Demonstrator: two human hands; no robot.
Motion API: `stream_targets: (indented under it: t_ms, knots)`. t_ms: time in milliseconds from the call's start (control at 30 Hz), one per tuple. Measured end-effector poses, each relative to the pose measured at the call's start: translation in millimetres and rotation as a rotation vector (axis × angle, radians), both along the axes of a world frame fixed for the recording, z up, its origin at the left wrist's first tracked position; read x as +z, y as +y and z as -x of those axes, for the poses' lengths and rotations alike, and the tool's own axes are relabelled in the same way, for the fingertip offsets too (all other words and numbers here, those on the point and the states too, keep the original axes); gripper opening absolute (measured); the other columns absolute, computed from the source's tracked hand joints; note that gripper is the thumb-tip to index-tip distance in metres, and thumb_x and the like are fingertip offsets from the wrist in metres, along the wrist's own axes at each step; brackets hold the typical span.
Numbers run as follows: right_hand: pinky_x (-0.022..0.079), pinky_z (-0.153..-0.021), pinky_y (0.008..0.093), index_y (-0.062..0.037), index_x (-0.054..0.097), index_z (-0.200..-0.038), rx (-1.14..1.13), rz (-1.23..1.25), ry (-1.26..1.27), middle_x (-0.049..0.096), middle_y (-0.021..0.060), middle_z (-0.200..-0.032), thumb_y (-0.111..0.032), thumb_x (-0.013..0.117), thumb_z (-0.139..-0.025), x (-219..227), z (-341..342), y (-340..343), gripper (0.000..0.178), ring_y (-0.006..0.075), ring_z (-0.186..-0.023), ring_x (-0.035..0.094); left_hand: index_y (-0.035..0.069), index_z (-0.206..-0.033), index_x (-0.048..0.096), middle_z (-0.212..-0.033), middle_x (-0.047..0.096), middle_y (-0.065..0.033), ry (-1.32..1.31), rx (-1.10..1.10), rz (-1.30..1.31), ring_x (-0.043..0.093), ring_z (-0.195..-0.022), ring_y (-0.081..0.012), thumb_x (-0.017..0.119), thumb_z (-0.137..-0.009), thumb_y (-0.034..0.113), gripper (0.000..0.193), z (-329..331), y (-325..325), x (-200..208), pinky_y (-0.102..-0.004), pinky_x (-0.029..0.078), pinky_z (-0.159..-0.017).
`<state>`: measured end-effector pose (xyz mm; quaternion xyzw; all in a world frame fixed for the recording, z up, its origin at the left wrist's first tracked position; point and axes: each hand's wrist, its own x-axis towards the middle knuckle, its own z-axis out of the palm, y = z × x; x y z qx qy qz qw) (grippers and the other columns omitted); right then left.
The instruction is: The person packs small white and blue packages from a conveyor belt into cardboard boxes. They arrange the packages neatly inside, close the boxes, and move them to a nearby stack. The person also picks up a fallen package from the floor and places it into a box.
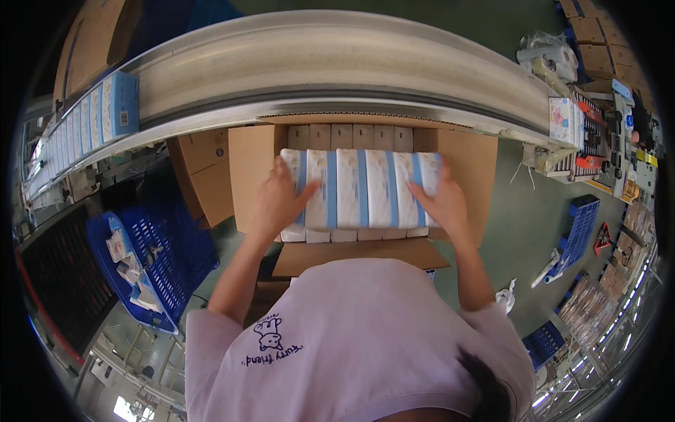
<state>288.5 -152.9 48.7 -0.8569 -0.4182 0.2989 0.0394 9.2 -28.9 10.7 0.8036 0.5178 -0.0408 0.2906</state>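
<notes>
Both hands are apart from each other and clamped on opposite ends of one row of packs. The left hand point(278, 200) grips one end and the right hand point(446, 200) the other, thumbs laid over the upper face. The row of packs point(365, 188) is over the mouth of an open cardboard box point(252, 169); whether it rests on the contents cannot be told. The packs are soft-edged oblongs, side by side, in smooth white wrapping with blue bands. Paler packs point(341, 135) stand in the box along its far side; more show at the near side. The box flaps are flat brown board, the far edge visibly corrugated. Beyond runs a smooth, pale belt point(351, 63) with metal edging. A blue plastic basket point(169, 264), its wall perforated, stands to the left.
</notes>
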Motion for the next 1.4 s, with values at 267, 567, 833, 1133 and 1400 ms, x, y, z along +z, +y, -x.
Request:
stream_targets:
  t_ms: [267,567,833,1133,1400]
  knots:
    - [0.048,-0.062,0.0436,-0.0068,0.066,-0.083,0.555,0.108,-0.146,0.063,0.0156,-0.074,-0.041,0.052,-0.083,-131,-30,70,0.037,0.0343,-0.071,0.061,0.003,-0.073,0.066,-0.074,0.064,-0.0176,0.168,-0.486,0.101,0.063,-0.074,-0.0327,0.05,-0.083,0.037,0.038,-35,70,-93,-0.043,0.05,-0.068]
    - [0.042,-0.078,0.0449,-0.0068,0.044,-0.126,0.643,-0.455,-0.121,0.058,0.0168,-0.105,-0.023,0.06,-0.078,-55,5,45,0.053,0.0359,-0.092,0.053,0.002,-0.081,0.062,-0.077,0.057,-0.0107,-0.61,0.27,-0.25,0.057,-0.071,-0.0265,0.065,-0.08,0.025,0.023,16,48,-21,-0.035,0.048,-0.061]
    - [0.043,-0.058,0.0301,-0.001,0.061,-0.096,0.454,-0.864,0.258,0.06,0.0133,-0.081,-0.012,0.05,-0.086,30,20,192,0.019,0.0216,-0.062,0.055,0.008,-0.092,0.061,-0.097,0.059,-0.0129,-0.041,0.65,-0.957,0.056,-0.092,-0.0323,0.063,-0.076,0.018,0.019,297,237,63,-0.0388,0.045,-0.079]
    - [0.049,-0.061,0.0294,-0.0029,0.062,-0.092,0.541,-0.54,0.103,0.062,0.0128,-0.078,-0.013,0.058,-0.084,-13,27,221,0.014,0.0232,-0.065,0.061,-0.003,-0.111,0.057,-0.104,0.062,-0.0189,-0.025,0.92,-0.27,0.06,-0.097,-0.0287,0.067,-0.06,0.066,0.087,351,340,45,-0.0328,0.045,-0.085]
    - [0.046,-0.079,0.0344,-0.0003,0.032,-0.128,0.204,-0.603,0.213,0.059,0.0169,-0.103,-0.038,0.059,-0.083,-44,-5,225,0.064,0.027,-0.092,0.06,-0.003,-0.112,0.053,-0.102,0.062,-0.0196,-0.275,0.296,-0.002,0.06,-0.098,-0.0272,0.07,-0.052,0.07,0.096,99,255,25,-0.0348,0.045,-0.087]
